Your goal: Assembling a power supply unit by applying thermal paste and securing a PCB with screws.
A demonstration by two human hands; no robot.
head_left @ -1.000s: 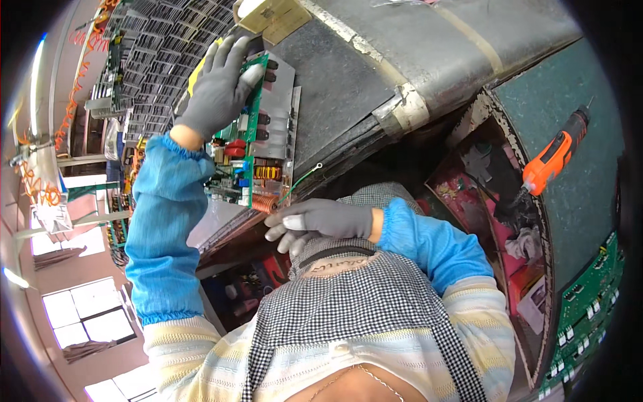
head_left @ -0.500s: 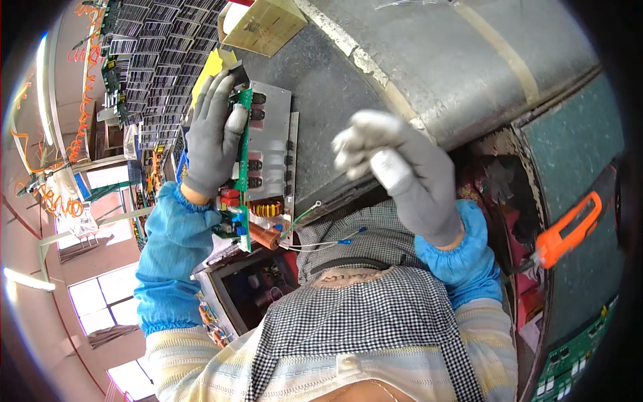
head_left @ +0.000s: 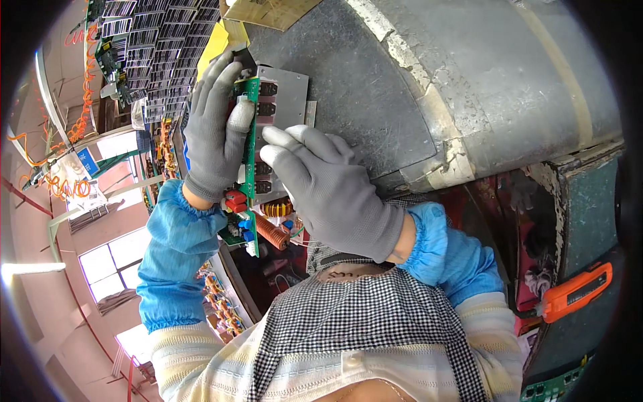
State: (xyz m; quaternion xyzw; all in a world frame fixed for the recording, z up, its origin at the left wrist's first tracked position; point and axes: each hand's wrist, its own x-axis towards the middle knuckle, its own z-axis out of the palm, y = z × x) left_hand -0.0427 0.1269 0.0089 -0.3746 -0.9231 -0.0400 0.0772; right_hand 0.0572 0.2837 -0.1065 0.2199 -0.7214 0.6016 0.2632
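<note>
A green circuit board (head_left: 251, 177) stands on edge on the dark work surface, with a grey metal heat sink (head_left: 284, 94) along its right side. My left hand (head_left: 218, 134), in a grey glove, holds the board from the left, fingers extended and thumb at its upper edge. My right hand (head_left: 328, 181), gloved too, reaches across the heat sink. Its fingertips are close together at the row of black components (head_left: 266, 109); anything between them is hidden. A copper-coloured coil (head_left: 271, 231) and a yellow ring coil (head_left: 274, 208) sit at the board's near end.
Stacked boards or plates (head_left: 174, 53) fill the far left. A cardboard box (head_left: 271, 10) stands at the back edge. Worn tape (head_left: 442, 127) crosses the grey surface. An orange-handled tool (head_left: 577, 293) lies at the right, above another green circuit board (head_left: 556, 388).
My right hand has come left and down from open air to the heat sink, and its fingers have drawn together. My left hand stays at the board. The view has shifted slightly.
</note>
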